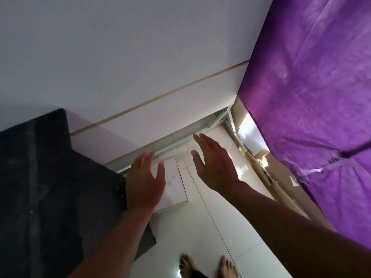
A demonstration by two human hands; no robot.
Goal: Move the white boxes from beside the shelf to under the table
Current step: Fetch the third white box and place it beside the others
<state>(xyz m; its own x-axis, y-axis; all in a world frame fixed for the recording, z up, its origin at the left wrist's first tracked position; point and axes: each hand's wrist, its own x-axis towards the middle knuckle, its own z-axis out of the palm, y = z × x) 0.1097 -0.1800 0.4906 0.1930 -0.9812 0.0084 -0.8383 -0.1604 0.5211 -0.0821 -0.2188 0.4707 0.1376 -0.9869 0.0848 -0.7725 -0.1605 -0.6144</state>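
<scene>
A white box (175, 183) stands on the pale tiled floor, close to the wall and right beside a dark shelf top (50, 187). My left hand (145, 181) hovers over the box's left side, fingers spread, holding nothing; I cannot tell if it touches the box. My right hand (213, 159) is out to the right of the box, above the floor, open with fingers apart. A purple cloth (313, 97) drapes over the table at the right.
A metal rail (180, 135) runs along the base of the white wall. Under the purple cloth, metal legs (230, 121) and cardboard (281, 173) show. My bare feet (208, 265) stand on the tiles at the bottom.
</scene>
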